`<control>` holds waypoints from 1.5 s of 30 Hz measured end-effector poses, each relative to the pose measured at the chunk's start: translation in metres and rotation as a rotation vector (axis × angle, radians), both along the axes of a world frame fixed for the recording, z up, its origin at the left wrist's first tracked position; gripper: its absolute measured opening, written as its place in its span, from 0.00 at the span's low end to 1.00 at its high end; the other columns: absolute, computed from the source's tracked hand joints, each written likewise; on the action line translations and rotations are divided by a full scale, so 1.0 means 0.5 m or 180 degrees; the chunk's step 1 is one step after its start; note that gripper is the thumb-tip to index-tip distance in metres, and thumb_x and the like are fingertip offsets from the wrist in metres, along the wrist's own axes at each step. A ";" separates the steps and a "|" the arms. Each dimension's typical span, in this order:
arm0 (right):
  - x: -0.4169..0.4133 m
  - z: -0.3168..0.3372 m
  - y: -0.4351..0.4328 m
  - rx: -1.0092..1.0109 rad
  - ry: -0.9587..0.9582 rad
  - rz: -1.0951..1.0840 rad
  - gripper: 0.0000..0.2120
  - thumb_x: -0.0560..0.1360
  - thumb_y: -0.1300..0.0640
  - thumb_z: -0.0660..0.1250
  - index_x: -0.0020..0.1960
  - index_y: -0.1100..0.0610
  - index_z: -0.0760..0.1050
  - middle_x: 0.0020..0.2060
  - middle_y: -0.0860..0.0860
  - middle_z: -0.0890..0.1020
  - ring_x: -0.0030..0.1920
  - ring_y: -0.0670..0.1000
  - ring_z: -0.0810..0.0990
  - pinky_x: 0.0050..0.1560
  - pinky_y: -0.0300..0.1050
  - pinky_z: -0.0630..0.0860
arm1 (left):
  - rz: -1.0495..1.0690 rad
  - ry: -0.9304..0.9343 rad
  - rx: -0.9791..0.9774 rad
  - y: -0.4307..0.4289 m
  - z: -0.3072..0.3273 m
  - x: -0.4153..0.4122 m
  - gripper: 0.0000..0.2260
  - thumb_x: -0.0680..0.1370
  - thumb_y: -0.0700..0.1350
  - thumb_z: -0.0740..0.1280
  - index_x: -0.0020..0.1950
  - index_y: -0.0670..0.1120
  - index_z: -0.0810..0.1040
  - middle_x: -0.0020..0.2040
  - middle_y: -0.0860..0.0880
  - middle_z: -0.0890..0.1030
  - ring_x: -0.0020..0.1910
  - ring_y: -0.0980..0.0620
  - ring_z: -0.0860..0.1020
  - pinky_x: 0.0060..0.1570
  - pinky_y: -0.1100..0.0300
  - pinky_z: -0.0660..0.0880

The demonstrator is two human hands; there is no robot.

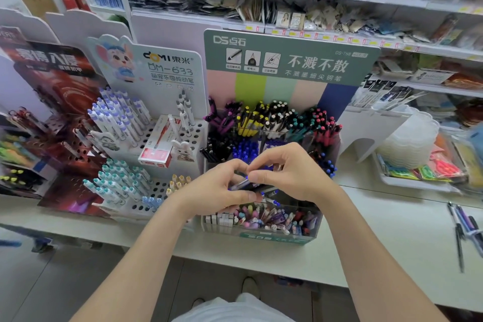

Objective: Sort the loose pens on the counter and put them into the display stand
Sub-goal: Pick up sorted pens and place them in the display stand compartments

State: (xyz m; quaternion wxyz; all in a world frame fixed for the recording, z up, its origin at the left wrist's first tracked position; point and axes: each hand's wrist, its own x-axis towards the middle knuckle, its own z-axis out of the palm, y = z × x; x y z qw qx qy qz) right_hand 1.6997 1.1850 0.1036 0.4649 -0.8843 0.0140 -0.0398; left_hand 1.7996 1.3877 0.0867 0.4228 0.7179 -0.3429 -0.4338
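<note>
- Pens point(244, 183), slim blue-tipped barrels, bundled between both hands over clear stand point(274, 238)
- Left hand point(217, 191) grips bundle; right hand point(290, 172) pinches its top
- Loose pens point(461, 227) lie on white counter point(379, 230)

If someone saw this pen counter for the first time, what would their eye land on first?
Two hands meeting at centre: the left hand and right hand together grip a small bunch of blue pens over the green display stand, whose compartments are packed with colour-capped pens. At far right, a few loose pens lie on the white counter.
</note>
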 end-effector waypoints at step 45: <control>0.097 -0.036 0.002 -0.1706 -0.0028 -0.0721 0.12 0.89 0.56 0.58 0.59 0.61 0.77 0.45 0.54 0.79 0.45 0.57 0.78 0.46 0.55 0.76 | 0.2606 -0.2534 -0.0064 -0.084 -0.096 0.024 0.15 0.76 0.62 0.77 0.54 0.56 0.80 0.36 0.57 0.81 0.36 0.51 0.81 0.34 0.52 0.80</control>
